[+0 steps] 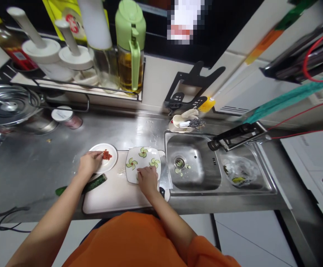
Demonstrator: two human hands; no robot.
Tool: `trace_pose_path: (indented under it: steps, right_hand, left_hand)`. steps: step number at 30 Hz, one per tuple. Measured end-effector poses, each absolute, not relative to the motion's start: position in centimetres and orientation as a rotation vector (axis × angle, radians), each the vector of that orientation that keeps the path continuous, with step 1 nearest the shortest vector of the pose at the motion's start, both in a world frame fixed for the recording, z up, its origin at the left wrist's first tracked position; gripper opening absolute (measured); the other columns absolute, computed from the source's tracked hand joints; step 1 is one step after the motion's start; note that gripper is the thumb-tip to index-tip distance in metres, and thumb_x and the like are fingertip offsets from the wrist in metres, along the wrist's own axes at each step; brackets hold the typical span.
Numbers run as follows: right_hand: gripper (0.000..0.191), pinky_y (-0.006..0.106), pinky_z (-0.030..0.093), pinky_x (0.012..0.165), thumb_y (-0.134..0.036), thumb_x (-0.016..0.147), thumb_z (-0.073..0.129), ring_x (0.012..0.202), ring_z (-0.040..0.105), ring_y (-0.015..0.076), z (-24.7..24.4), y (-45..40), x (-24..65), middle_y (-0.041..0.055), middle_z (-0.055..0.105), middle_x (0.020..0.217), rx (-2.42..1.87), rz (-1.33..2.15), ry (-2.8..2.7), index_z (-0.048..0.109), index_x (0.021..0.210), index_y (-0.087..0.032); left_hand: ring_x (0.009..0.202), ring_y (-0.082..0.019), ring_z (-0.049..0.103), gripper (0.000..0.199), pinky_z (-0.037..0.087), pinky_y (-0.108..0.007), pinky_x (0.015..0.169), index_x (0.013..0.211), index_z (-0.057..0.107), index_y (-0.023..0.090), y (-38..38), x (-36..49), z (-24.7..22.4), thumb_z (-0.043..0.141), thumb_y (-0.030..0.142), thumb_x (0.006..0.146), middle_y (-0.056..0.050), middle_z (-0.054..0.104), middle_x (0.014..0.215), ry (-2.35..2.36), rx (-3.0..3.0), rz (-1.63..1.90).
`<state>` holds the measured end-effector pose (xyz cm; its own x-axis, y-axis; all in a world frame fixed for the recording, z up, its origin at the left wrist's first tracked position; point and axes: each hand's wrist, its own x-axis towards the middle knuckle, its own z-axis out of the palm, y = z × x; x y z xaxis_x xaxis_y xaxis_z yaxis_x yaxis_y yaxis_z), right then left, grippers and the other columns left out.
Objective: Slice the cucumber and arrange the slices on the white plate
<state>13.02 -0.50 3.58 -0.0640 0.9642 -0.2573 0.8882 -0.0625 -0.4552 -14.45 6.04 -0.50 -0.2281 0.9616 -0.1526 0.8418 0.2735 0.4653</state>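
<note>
My left hand (90, 163) is at the left rim of a small round white plate (95, 149), its fingers pinched beside chopped red pieces (107, 155); anything between the fingertips is too small to make out. My right hand (148, 178) rests over the lower part of a square white plate (135, 151), fingers together, contents hidden. Green slices form pinwheels (143, 152) on that plate, one with a red centre. Both plates overlap the pale cutting board (108, 198). A cut cucumber (95, 183) lies on the board's left edge, partly under my left forearm.
The steel sink (197, 178) on the right holds some slices by its drain. Beyond it lies a clear plastic bag (242, 170). A knife handle (162, 192) shows at the board's right edge. A pot (36, 124), a jar (67, 117) and an oil bottle (129, 66) stand behind.
</note>
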Motion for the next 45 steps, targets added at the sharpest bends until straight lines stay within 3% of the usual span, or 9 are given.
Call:
trace_pose_path:
  steps: [9,15,20,27,45]
  right_hand:
    - [0.022,0.032,0.031,0.070,-0.024,0.088,0.052,0.100,0.044,0.0237,4.0,-0.6,13.3,0.0042,0.066,0.095,-2.054,0.799,-2.014,0.069,0.101,-0.028]
    - [0.021,0.032,0.031,0.071,-0.024,0.086,0.054,0.100,0.045,0.0242,3.9,-0.8,13.8,0.0040,0.067,0.093,-2.038,0.774,-1.938,0.070,0.098,-0.028]
    - [0.020,0.031,0.032,0.073,-0.025,0.086,0.053,0.097,0.047,0.0230,4.1,-1.2,14.4,0.0039,0.067,0.087,-2.008,0.728,-1.810,0.071,0.093,-0.027]
    - [0.017,0.030,0.037,0.081,-0.028,0.083,0.056,0.086,0.053,0.0188,4.2,-1.2,16.0,0.0028,0.069,0.083,-1.931,0.703,-1.578,0.072,0.086,-0.023]
    - [0.014,0.030,0.036,0.079,-0.025,0.083,0.056,0.088,0.053,0.0185,3.2,-0.8,18.0,0.0013,0.068,0.082,-2.059,0.686,-1.448,0.068,0.076,-0.023]
  left_hand:
    - [0.075,-0.019,0.064,0.029,0.047,-0.027,0.071,0.085,0.073,0.022,6.6,-14.2,0.1,0.051,0.038,0.074,-0.004,0.073,0.088,2.143,1.581,0.349]
    - [0.066,-0.016,0.060,0.029,0.046,-0.026,0.066,0.080,0.072,0.021,6.0,-13.2,1.6,0.052,0.042,0.074,-0.002,0.071,0.081,2.148,1.662,0.508]
    - [0.077,-0.017,0.062,0.023,0.047,-0.028,0.077,0.079,0.070,0.023,4.6,-8.0,3.2,0.053,0.037,0.078,-0.001,0.071,0.082,1.737,1.920,0.723]
    - [0.082,-0.017,0.061,0.017,0.048,-0.030,0.077,0.079,0.070,0.022,3.6,0.2,3.0,0.054,0.028,0.082,-0.003,0.069,0.080,1.313,2.073,0.717]
    - [0.079,-0.017,0.060,0.013,0.047,-0.029,0.076,0.079,0.069,0.022,4.3,3.8,1.3,0.056,0.024,0.079,-0.003,0.067,0.077,1.210,2.067,0.635]
